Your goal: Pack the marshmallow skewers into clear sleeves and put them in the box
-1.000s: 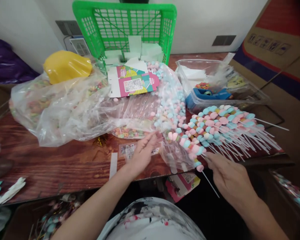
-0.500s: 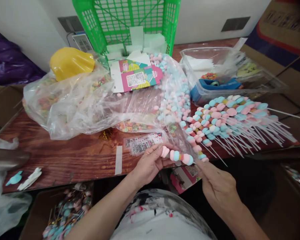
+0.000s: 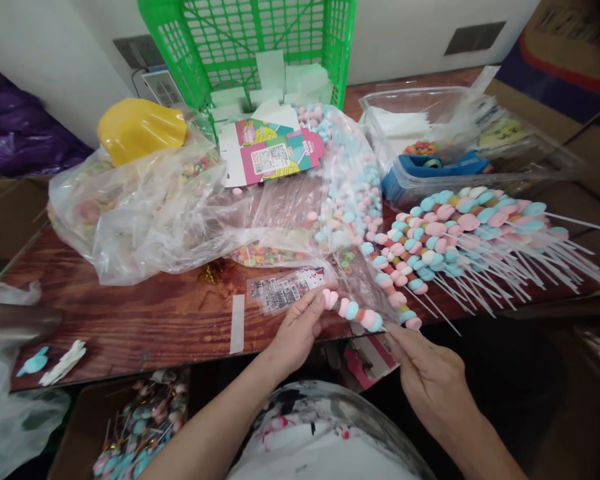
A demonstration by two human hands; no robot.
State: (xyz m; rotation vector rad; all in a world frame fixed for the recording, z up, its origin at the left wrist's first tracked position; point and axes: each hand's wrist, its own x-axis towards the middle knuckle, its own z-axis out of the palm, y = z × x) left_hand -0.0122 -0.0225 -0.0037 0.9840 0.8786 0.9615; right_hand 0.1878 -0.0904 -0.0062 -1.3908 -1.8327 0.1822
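Between my hands, just over the table's front edge, is a marshmallow skewer (image 3: 351,310) of pink and blue pieces with small coloured bits between them. My left hand (image 3: 300,327) pinches the pink marshmallow at its left end. My right hand (image 3: 430,363) is closed around the stick at the other end; its fingers hide most of that stick. To the right lies a pile of finished-looking marshmallow skewers (image 3: 460,230), white sticks pointing right and towards me. A clear bag of loose marshmallows (image 3: 350,193) lies beyond my hands, beside printed clear packets (image 3: 285,290).
A green plastic crate (image 3: 265,27) stands at the back behind a printed carton (image 3: 275,153). A bag of coloured rings (image 3: 150,207) with a yellow bowl-like piece (image 3: 140,130) covers the left. At back right is a clear tub (image 3: 430,100). Below left, a box holds wrapped sweets (image 3: 145,427).
Both hands stay on the skewer. Its right end and my right hand have dipped slightly lower and left, and the row of marshmallows now curves more.
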